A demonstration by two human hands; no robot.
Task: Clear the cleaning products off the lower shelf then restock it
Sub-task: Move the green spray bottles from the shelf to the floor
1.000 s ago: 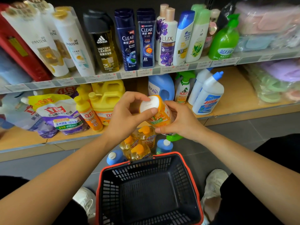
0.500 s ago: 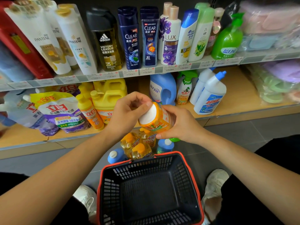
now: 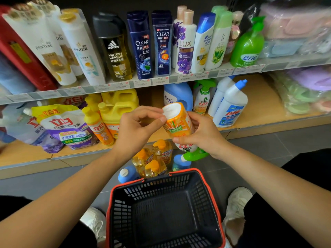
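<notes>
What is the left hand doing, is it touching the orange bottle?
Touching. The head view shows the left hand pinching the orange bottle at its white end.

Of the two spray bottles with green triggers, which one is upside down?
The held spray bottle: its white base points up and its green trigger hangs below. The shelf spray bottle stands upright on the lower shelf.

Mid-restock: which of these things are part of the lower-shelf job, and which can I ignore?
Job: orange spray bottle, yellow jug, blue detergent bottle, floor bottles, basket.
Ignore: upper-shelf shampoo bottles, green pump bottle, wrapped cloth packs.
</notes>
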